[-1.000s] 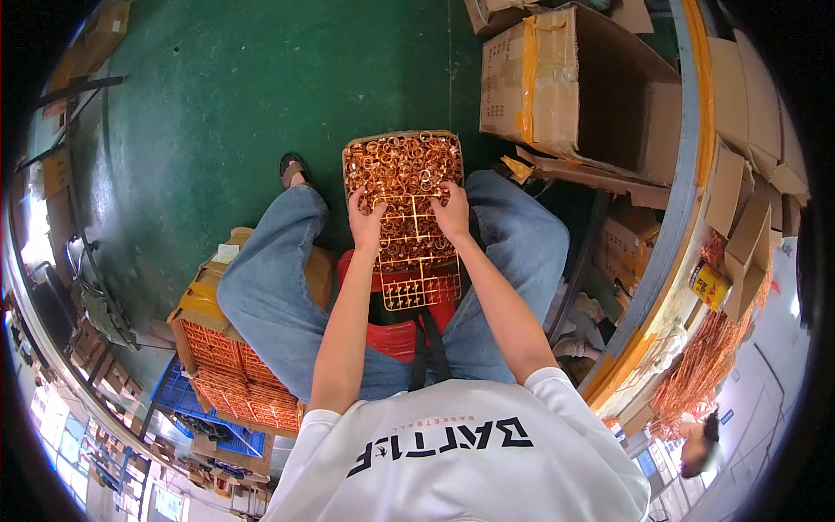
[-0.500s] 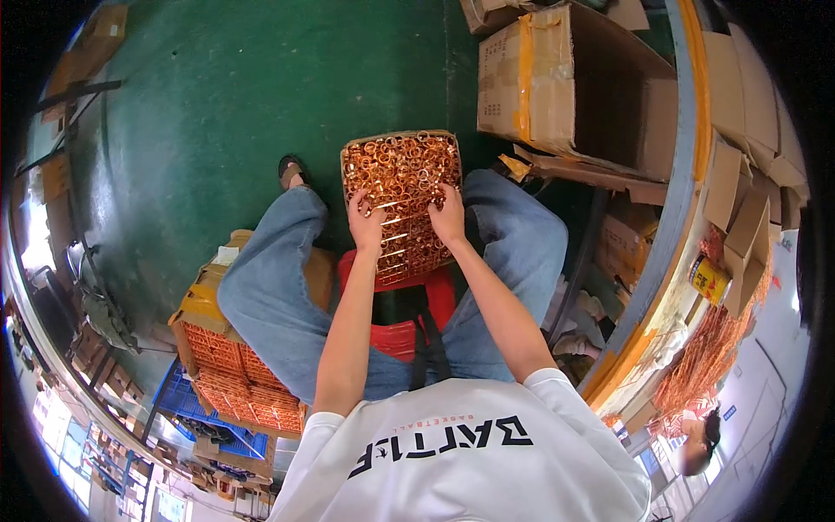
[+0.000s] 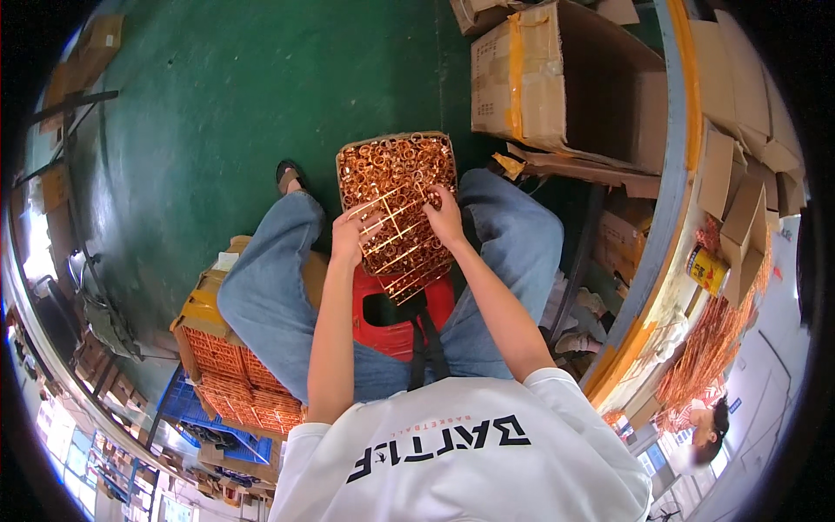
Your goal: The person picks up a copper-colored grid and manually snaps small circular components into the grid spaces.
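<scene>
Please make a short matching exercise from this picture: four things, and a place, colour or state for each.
1. frame
2. rings
3. can
4. jeans

A. yellow, toward the right edge
B. blue, on the person's legs
C. in the left hand's grip
D. heaped loosely, partly beneath a grid

Pairs: 1-C, 2-D, 3-A, 4-B

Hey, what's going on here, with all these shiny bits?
A seated person is handling a copper-coloured grid frame with bare hands. The frame is tilted over a container heaped with small copper-coloured rings. The left hand holds the frame's left side; the right hand is bent at its upper right, though its exact grip is unclear. Similar-looking latticework is beside the left leg, and a red plastic seat shows between the legs.
</scene>
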`<action>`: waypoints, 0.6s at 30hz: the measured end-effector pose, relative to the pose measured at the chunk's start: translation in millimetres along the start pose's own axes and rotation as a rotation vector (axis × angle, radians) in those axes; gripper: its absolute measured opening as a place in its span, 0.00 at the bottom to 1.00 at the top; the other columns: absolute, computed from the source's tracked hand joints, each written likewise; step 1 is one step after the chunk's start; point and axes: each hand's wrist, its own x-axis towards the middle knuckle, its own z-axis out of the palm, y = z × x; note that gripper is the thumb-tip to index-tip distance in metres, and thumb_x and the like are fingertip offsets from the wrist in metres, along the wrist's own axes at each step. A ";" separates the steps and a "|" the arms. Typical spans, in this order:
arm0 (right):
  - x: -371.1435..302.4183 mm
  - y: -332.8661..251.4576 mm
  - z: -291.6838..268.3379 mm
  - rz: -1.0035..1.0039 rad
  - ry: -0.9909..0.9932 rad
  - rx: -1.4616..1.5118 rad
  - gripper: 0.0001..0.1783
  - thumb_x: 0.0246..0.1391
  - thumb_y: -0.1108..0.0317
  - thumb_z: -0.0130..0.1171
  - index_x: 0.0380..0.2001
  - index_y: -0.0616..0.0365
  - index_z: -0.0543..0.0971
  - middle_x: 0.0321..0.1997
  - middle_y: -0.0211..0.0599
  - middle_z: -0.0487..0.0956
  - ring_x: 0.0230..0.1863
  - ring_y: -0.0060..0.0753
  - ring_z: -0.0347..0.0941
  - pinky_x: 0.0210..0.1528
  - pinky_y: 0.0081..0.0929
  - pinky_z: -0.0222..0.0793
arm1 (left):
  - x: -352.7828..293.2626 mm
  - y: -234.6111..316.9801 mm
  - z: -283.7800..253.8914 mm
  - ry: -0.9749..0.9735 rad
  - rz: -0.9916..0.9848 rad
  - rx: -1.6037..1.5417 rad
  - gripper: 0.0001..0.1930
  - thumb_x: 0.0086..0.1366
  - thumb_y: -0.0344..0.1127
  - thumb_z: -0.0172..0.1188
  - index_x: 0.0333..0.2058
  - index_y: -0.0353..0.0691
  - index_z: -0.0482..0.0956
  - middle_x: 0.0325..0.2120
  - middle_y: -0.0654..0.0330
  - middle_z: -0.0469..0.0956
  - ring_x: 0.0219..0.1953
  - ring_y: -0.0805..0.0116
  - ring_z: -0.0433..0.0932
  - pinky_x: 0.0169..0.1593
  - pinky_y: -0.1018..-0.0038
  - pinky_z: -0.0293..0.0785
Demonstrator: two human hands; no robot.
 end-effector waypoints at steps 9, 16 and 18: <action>-2.5 -7.4 -12.2 0.000 -0.070 0.060 0.26 0.46 0.70 0.50 0.52 0.56 0.66 0.62 0.45 0.59 0.63 0.44 0.53 0.60 0.31 0.50 | -45.3 62.0 -45.7 -0.004 0.086 -0.131 0.23 0.51 0.16 0.36 0.47 0.27 0.64 0.50 0.49 0.66 0.51 0.52 0.69 0.50 0.67 0.72; -4.0 6.6 -18.2 0.042 0.006 0.097 0.25 0.45 0.72 0.51 0.51 0.59 0.67 0.58 0.47 0.63 0.59 0.46 0.57 0.60 0.32 0.52 | -72.6 95.2 -56.8 0.057 0.173 -0.184 0.23 0.51 0.17 0.38 0.49 0.29 0.63 0.50 0.50 0.66 0.53 0.53 0.67 0.48 0.70 0.74; -6.5 -1.3 -17.3 0.050 0.009 0.088 0.25 0.45 0.72 0.51 0.50 0.59 0.67 0.57 0.47 0.64 0.59 0.45 0.59 0.59 0.32 0.54 | -76.7 99.5 -59.9 0.058 0.199 -0.207 0.23 0.51 0.17 0.38 0.49 0.30 0.64 0.51 0.51 0.66 0.54 0.54 0.66 0.49 0.71 0.73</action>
